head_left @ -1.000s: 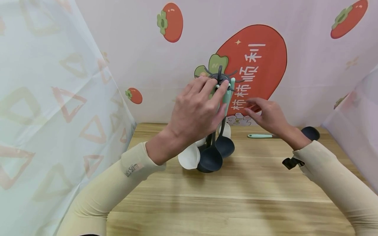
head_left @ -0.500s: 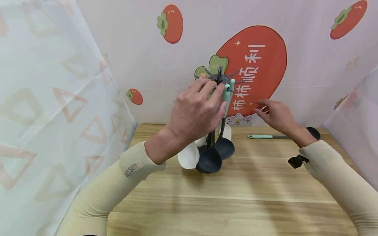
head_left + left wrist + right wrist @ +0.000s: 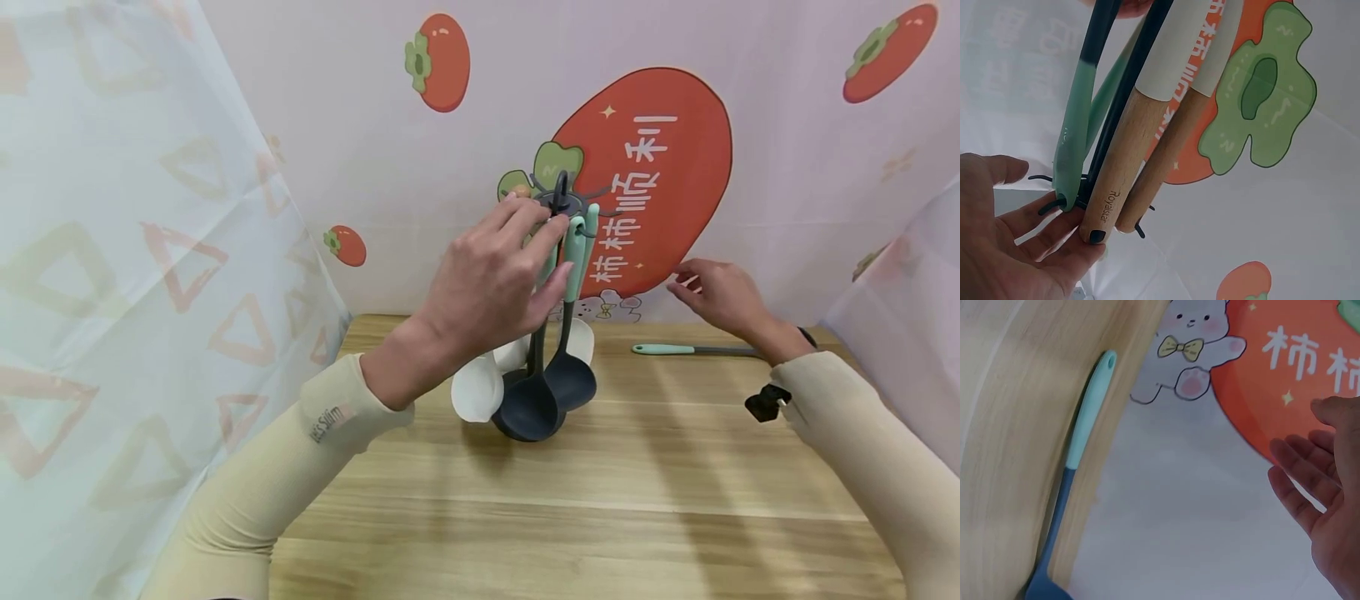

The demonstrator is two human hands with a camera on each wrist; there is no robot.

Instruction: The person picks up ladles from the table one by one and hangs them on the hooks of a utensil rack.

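A dark hook rack (image 3: 562,202) stands at the back of the table with several utensils hanging from it. Among them are navy ladles (image 3: 529,408) with mint handles (image 3: 574,258) and white-headed utensils (image 3: 477,388). My left hand (image 3: 483,279) is raised at the rack's top. In the left wrist view, its fairly straight fingers touch the end of a wooden handle (image 3: 1124,159) near a hook, and the thumb stands apart. My right hand (image 3: 722,296) hovers right of the rack, holding nothing, fingers loosely bent. Below it lies a mint-handled utensil (image 3: 1088,422), its dark head partly hidden.
The wooden table (image 3: 570,517) runs up to a white backdrop (image 3: 360,125) printed with persimmons. Patterned white sheets flank both sides, the left one (image 3: 150,208) reaching close to my left sleeve. A small black clip (image 3: 767,403) sits at my right cuff.
My right hand has drawn away from the rack to the right. The left index finger has slid slightly back from the mint handle's top. The hung utensils have shifted slightly.
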